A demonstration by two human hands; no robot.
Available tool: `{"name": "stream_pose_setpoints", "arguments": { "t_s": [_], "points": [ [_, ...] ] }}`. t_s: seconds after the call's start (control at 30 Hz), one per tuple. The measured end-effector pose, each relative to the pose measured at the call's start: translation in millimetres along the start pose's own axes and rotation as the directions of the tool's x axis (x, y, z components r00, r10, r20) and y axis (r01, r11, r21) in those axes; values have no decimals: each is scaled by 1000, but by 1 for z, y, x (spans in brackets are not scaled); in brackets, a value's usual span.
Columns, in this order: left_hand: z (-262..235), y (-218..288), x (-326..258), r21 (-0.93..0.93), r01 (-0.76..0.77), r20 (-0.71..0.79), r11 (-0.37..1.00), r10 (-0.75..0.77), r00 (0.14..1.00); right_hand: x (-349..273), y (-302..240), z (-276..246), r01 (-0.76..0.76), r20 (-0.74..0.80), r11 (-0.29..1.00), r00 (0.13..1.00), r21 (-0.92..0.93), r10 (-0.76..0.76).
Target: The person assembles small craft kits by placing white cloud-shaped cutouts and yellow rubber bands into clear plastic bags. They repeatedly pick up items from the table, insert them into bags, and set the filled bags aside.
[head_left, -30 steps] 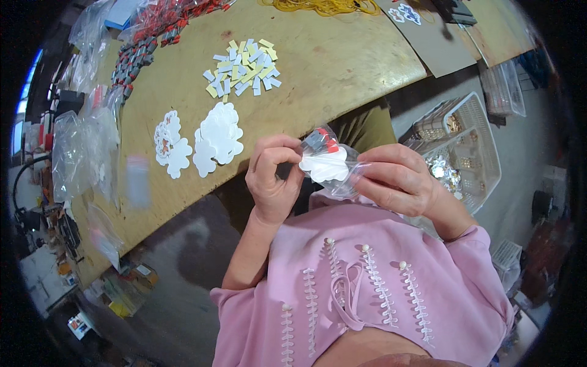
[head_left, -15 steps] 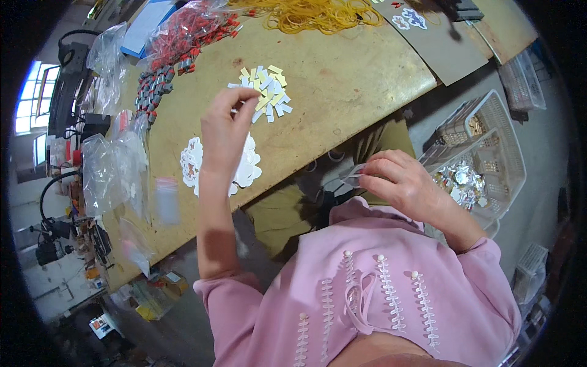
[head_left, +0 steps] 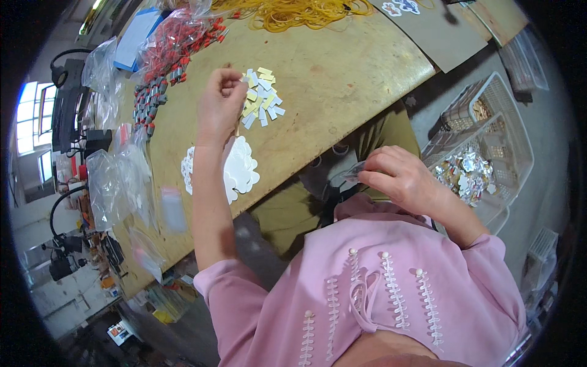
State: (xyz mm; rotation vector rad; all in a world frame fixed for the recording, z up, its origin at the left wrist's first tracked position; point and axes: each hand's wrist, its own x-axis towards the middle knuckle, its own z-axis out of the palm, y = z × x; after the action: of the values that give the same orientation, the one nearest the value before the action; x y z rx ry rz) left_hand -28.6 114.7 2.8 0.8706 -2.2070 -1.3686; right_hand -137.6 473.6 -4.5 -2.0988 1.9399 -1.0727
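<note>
My left hand (head_left: 219, 105) reaches over the wooden table (head_left: 330, 67) to a small pile of yellow and white paper tabs (head_left: 262, 96), its fingertips pinched together at the pile's left edge. Whether a tab sits between the fingers I cannot tell. Under my left wrist lie white scalloped card cutouts (head_left: 239, 170). My right hand (head_left: 400, 180) stays low over my lap, fingers closed on a small clear plastic bag (head_left: 353, 174).
Red and grey small parts (head_left: 177, 46) and clear plastic bags (head_left: 116, 183) line the table's left side. Yellow rubber bands (head_left: 299, 11) lie at the far edge. A white wire basket (head_left: 489, 153) with shiny pieces stands on the right beside me.
My left hand left the bag in my lap and stretched out across the table to the paper tabs. My right hand kept the bag and lowered slightly.
</note>
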Motion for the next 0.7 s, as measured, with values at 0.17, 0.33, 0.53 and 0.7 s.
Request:
{"name": "stream_pose_setpoints", "arguments": {
  "t_s": [0.17,0.33,0.53,0.7],
  "points": [
    [10,26,-9,212,-293,157,932,264,952,3,1,5,10,14,1000,1000,19,-10],
    [7,16,-1,398,-402,224,824,338,914,8,-4,7,30,-1,999,1000,32,-30],
    [3,12,-5,333,-255,129,908,224,966,12,-6,4,12,-76,1000,997,25,-10],
    [-3,2,-13,-13,-82,-2,997,82,997,23,-9,2,21,-136,999,991,47,-15]
  ]
}}
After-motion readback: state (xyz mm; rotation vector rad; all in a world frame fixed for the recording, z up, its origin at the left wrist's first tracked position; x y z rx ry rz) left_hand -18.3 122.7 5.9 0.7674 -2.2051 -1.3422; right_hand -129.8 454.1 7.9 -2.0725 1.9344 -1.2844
